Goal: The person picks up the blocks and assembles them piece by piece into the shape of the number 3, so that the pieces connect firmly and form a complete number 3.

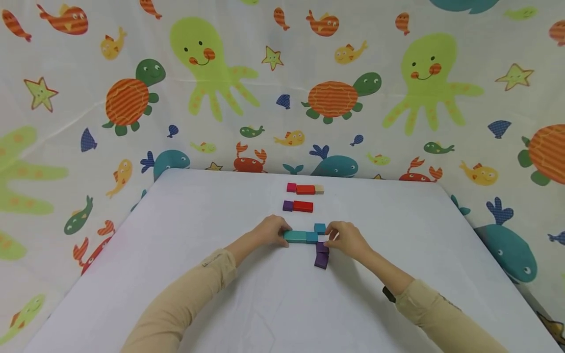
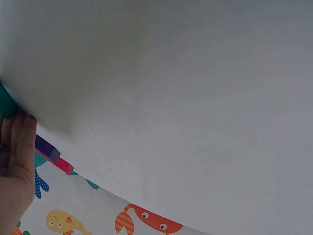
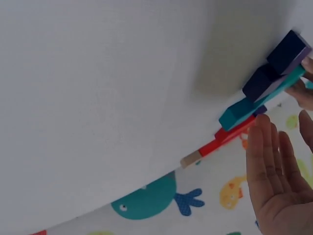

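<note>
Two hands at blocks on the desk [image 1: 220, 206].
The left hand [image 1: 269, 231] pinches the teal block [image 1: 295, 237] at its left end, beside a blue block [image 1: 311, 238]; the right hand [image 1: 349, 239], grip parted and empty, is near two purple blocks [image 1: 321, 260].

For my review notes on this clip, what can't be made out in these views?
Left wrist view: most of the long teal block, cut off by the left edge, as is part of the left hand.
Right wrist view: part of the right hand, cut off by the right and bottom edges.
Head view: the dark object, too small and partly covered by the right arm.
</note>
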Action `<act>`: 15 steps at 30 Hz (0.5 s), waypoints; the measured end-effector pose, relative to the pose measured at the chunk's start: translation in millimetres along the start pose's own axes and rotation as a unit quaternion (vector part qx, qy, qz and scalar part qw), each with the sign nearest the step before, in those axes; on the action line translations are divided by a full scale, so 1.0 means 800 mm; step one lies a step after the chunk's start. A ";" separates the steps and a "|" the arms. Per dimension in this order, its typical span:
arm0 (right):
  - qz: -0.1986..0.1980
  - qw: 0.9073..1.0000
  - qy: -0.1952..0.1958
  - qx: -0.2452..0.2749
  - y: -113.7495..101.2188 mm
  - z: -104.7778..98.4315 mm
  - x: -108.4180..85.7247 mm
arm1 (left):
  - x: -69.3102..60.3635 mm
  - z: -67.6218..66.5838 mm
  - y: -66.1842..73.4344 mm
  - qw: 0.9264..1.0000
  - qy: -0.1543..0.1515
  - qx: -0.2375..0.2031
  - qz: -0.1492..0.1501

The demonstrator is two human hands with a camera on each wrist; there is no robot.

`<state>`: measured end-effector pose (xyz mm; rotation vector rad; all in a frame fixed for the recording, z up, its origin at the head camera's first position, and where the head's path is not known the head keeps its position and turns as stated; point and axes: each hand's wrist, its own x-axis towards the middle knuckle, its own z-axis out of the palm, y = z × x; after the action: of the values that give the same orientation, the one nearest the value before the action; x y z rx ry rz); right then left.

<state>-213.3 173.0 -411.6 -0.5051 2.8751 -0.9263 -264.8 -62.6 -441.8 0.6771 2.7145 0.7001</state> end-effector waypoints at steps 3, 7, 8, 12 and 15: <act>0.012 1.000 -0.015 -0.007 -0.001 -0.002 0.009 | 0.001 0.002 -0.003 1.000 0.001 0.001 0.005; 0.014 1.000 -0.022 -0.012 -0.002 -0.005 0.022 | 0.000 0.002 -0.002 1.000 -0.001 0.000 0.007; 0.015 1.000 -0.021 -0.012 -0.002 -0.006 0.025 | 0.000 0.002 -0.002 1.000 -0.002 0.001 0.005; 0.019 1.000 -0.016 -0.012 -0.002 -0.008 0.038 | 0.000 0.000 -0.001 1.000 -0.003 0.004 0.000; 0.032 0.999 -0.015 -0.010 -0.004 -0.009 0.045 | 0.000 -0.002 -0.001 1.000 -0.005 0.009 0.003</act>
<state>-247.7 162.9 -403.1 -0.4230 2.8572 -0.8735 -265.8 -64.0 -441.3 0.6904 2.7142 0.6733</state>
